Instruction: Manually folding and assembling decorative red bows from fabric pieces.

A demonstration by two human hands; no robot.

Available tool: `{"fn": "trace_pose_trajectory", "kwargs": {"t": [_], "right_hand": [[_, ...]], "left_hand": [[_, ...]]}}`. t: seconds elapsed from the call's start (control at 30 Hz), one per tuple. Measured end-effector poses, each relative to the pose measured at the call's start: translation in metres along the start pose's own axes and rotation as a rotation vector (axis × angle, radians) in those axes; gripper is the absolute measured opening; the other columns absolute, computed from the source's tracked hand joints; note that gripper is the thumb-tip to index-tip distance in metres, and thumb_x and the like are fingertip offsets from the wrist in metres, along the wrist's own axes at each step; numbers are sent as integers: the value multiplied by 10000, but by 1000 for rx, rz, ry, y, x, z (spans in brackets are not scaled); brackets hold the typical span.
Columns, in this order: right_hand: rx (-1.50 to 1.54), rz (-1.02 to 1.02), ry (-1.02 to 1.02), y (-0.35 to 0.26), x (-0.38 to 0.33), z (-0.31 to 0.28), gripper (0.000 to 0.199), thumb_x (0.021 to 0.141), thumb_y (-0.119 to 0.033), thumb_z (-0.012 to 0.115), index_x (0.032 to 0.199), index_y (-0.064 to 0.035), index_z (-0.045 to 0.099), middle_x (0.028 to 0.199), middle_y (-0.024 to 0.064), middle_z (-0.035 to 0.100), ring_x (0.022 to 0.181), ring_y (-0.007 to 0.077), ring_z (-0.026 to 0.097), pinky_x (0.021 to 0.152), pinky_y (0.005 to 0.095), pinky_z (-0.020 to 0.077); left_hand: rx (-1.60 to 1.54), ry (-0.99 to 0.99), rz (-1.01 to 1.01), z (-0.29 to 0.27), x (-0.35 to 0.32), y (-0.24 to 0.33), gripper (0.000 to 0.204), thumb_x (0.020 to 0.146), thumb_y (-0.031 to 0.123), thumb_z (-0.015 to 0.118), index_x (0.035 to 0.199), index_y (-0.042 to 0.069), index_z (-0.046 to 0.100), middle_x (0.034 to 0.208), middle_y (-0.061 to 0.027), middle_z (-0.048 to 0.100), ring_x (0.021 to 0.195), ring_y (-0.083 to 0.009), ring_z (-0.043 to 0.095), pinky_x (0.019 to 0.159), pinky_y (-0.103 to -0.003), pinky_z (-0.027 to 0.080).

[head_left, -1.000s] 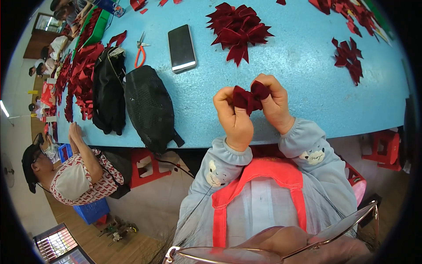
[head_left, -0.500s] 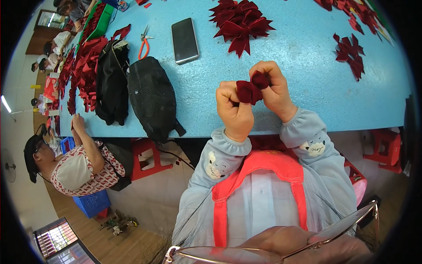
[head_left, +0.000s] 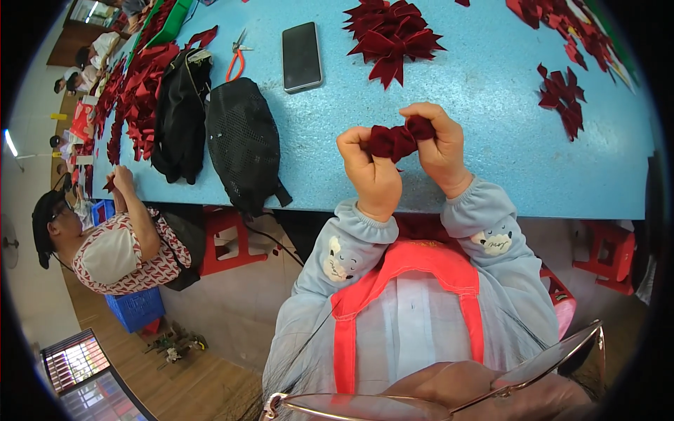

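Between my two hands, just above the blue table (head_left: 337, 168), is a dark red velvet bow (head_left: 394, 142). My left hand (head_left: 372, 168) is closed on its left loop, thumb in front. My right hand (head_left: 441, 144) pinches the right loop, which is smaller in view. The fingertips behind the fabric are hidden. Farther off, beyond my hands, a pile of finished-looking red velvet bows (head_left: 393, 38) lies on the table. Another loose bow (head_left: 562, 99) lies to the right.
A black phone (head_left: 302, 56), red-handled snips (head_left: 236, 59) and two black bags, one mesh (head_left: 242, 140) and one cloth (head_left: 179, 116), lie on the left. Red bows (head_left: 144, 91) heap beyond them, near a green crate (head_left: 172, 24). A co-worker (head_left: 119, 238) sits at left; more red pieces (head_left: 562, 28) lie far right.
My hands have spread slightly apart, and the bow between them is drawn out wider. The whole view has shifted a little. The co-worker's hands have risen slightly, with a small red piece showing.
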State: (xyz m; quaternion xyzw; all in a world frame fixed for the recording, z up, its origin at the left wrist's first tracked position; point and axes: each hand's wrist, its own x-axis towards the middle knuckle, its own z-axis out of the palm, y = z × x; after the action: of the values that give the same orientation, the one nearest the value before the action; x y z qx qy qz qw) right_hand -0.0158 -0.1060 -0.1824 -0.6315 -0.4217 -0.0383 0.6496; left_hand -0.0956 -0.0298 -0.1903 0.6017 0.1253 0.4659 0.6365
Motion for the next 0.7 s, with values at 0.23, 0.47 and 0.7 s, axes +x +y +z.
{"fn": "trace_pose_trajectory", "kwargs": {"t": [0.23, 0.47, 0.7], "right_hand": [[-39, -38, 56, 0, -15, 8, 146, 875, -4, 458, 1014, -12, 502, 742, 31, 524, 644, 85, 492, 590, 216, 420], [-183, -288, 99, -7, -14, 3, 148, 850, 3, 496, 996, -24, 498, 737, 54, 546, 609, 126, 520, 545, 237, 423], [-131, -346, -32, -16, -5, -8, 202, 811, 21, 541, 1002, -31, 499, 714, 81, 563, 579, 168, 522, 524, 266, 425]], "left_hand": [[86, 0, 171, -9, -3, 2, 131, 890, 10, 460, 976, 44, 366, 810, -55, 469, 667, -83, 453, 611, -215, 412], [-22, 18, 117, -16, -6, -4, 165, 873, -17, 446, 960, 62, 330, 729, -48, 434, 615, -94, 418, 580, -224, 385], [-74, -181, 302, -30, 0, -12, 167, 858, -6, 478, 986, 37, 381, 754, -76, 487, 577, -110, 464, 544, -237, 408]]}}
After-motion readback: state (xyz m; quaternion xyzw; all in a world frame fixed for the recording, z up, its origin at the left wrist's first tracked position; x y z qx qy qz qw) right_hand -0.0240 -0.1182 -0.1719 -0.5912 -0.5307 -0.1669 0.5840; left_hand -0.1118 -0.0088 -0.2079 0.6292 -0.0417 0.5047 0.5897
